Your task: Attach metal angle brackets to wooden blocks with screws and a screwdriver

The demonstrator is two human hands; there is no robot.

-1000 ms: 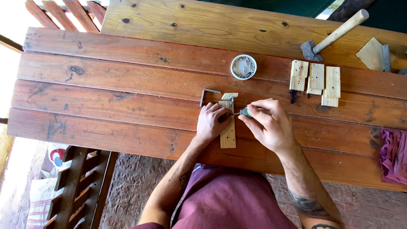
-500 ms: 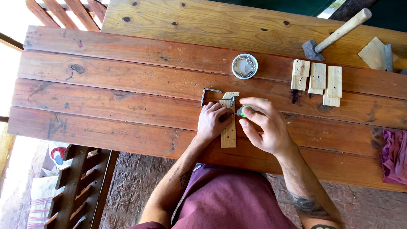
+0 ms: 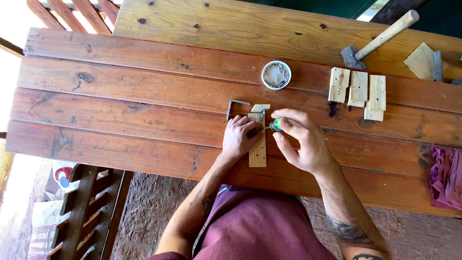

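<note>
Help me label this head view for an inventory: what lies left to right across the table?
Metal angle bracket → left hand → round tin of screws → right hand → three small wood pieces → hammer → purple cloth.

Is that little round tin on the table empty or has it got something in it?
Not empty: the open round tin holds a few small metal pieces, probably screws, along its inner rim.

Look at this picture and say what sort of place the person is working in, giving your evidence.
Probably an outdoor woodworking spot, perhaps a patio: a slatted wooden table stands on brick paving, with a hammer, small cut wood pieces and a dish of screws on it.
</note>
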